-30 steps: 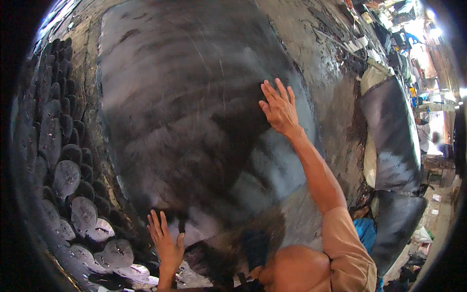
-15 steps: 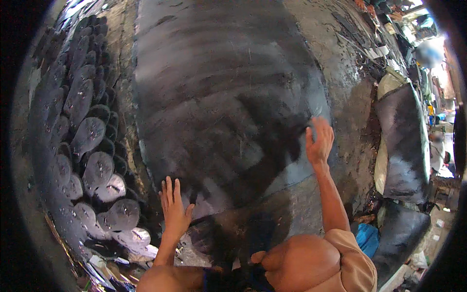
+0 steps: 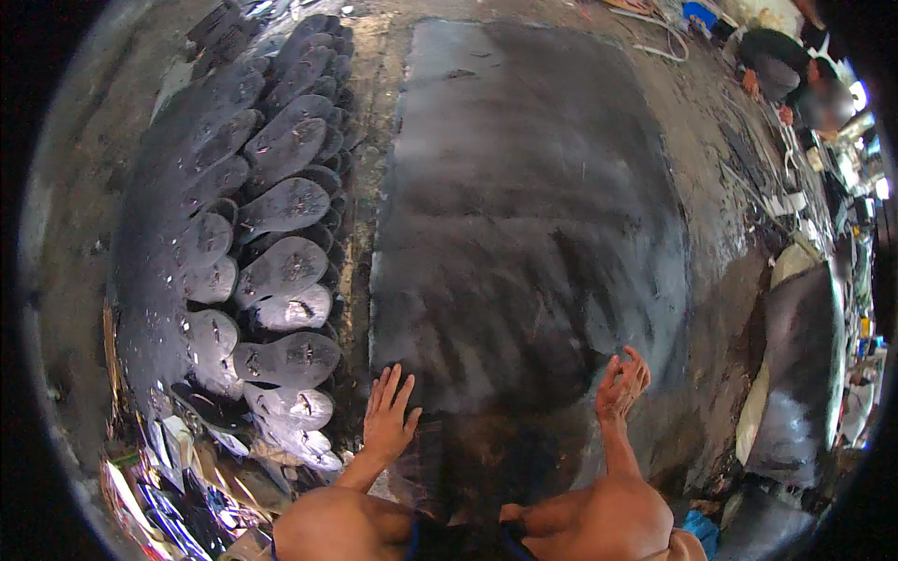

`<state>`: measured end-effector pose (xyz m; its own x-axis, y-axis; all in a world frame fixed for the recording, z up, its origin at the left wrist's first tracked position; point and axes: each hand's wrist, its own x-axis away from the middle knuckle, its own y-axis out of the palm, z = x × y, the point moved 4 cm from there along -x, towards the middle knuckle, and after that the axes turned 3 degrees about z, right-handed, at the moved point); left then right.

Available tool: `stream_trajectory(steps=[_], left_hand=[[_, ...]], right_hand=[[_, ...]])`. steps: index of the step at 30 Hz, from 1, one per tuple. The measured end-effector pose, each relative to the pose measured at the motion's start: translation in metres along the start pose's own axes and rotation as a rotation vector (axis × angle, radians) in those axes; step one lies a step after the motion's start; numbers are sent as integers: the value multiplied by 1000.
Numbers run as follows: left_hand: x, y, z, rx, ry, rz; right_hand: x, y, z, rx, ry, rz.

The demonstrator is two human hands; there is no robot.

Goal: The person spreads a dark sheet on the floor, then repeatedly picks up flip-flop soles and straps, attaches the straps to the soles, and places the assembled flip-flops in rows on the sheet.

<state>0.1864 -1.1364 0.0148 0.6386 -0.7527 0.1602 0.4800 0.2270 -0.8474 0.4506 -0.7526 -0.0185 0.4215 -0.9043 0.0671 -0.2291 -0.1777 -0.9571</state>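
A large dark rubber-like sheet lies flat in front of me, with smeared wet-looking streaks on its near half. My left hand is spread at the sheet's near left corner, fingers stretched out and nothing in them. Over the near right part of the sheet, my right hand has its fingers bent in toward the thumb. Whether something small sits between those fingertips I cannot make out. Left of the sheet, dark shoe soles lie overlapping in long rows.
Scraps and strips are heaped at the lower left. To the right, a dark sheet-covered bundle stands beside a pale sack edge. Another person is at the far right, hands low, near a blue object. A blue plastic piece lies lower right.
The view has swung left, so the sheet appears farther right. My right hand has come nearer to me, its spread fingers now curled. My left hand stays spread by the near left corner.
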Motion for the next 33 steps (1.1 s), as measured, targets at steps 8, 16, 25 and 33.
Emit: stream_trajectory(steps=[8, 16, 25, 33], left_hand=[[17, -5, 3, -189, 30, 58], [3, 6, 5, -143, -24, 74], [-160, -78, 59, 197, 195, 251], [-477, -86, -30, -137, -229, -19]], right_hand=[[14, 5, 37, 298, -88, 278], [-18, -17, 67, 305, 80, 72], [-69, -97, 58, 39, -103, 378], [-313, -52, -197, -195, -642, 395]])
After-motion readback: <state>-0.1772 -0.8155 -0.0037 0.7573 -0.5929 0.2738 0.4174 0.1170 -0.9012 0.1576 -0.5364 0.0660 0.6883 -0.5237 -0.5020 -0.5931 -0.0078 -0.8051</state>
